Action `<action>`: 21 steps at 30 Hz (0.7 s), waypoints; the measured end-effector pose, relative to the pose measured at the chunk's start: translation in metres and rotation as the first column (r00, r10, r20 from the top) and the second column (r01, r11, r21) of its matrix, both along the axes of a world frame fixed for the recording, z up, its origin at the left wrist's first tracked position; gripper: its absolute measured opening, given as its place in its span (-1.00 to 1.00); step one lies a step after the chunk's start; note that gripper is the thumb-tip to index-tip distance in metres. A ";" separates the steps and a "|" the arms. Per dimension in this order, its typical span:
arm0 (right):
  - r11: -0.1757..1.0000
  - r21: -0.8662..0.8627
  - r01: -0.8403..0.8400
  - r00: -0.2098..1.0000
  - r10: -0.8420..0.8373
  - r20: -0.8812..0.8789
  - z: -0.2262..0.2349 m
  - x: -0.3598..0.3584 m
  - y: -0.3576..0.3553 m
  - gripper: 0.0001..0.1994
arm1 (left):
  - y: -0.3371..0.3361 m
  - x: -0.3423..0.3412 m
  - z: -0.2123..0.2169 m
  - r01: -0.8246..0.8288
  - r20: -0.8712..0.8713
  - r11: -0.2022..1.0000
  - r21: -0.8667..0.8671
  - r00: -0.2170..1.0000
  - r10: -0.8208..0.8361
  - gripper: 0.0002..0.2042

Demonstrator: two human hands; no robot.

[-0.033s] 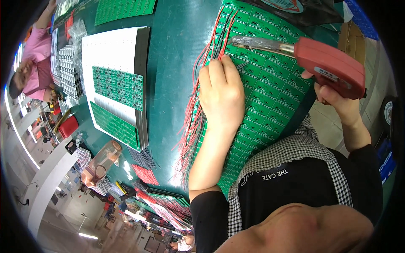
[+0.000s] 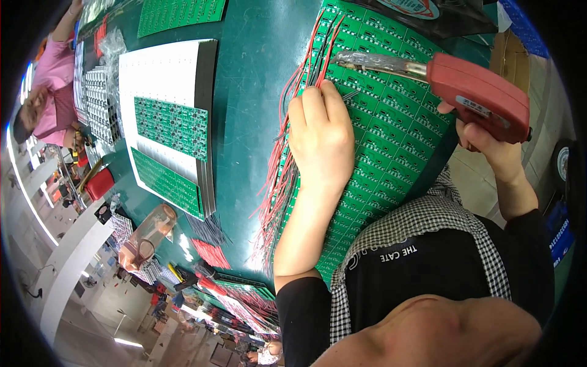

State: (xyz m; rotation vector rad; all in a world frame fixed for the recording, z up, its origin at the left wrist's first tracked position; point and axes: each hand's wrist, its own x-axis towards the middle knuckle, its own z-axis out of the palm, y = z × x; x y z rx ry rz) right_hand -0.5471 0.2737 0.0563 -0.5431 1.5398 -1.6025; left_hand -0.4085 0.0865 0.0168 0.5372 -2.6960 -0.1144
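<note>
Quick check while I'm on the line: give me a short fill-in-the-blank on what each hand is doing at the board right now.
1. The right hand grips a soldering gun whose body is ____ in colour.
2. The left hand rests on the large ____ circuit panel.
3. The wires along the panel's edge are mostly ____.

Missing words: red; green; red

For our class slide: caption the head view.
Left hand steadies wires on green circuit panel; right hand holds red soldering gun.

Circuit panel (image 2: 391, 122) on table (image 2: 257, 92), board stack (image 2: 171, 122) leftward
</note>
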 end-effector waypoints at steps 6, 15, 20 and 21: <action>0.992 0.123 -0.030 0.992 0.045 -0.118 -0.005 -0.003 0.004 -0.49 | 0.003 0.000 0.007 -0.064 0.070 0.995 0.071 0.996 0.059 -0.78; 0.981 0.191 -0.032 0.996 0.047 -0.076 0.001 -0.001 0.000 -0.52 | -0.003 0.005 0.002 0.027 -0.018 0.994 0.106 1.000 -0.025 -0.75; 0.971 0.234 -0.052 0.995 0.072 -0.076 -0.001 0.002 -0.003 -0.56 | -0.004 0.005 0.002 0.020 -0.009 0.993 0.117 1.000 -0.019 -0.74; 0.971 0.234 -0.054 0.994 0.073 -0.076 0.000 0.002 -0.003 -0.56 | -0.004 0.005 0.002 0.013 -0.008 0.993 0.120 1.000 -0.012 -0.74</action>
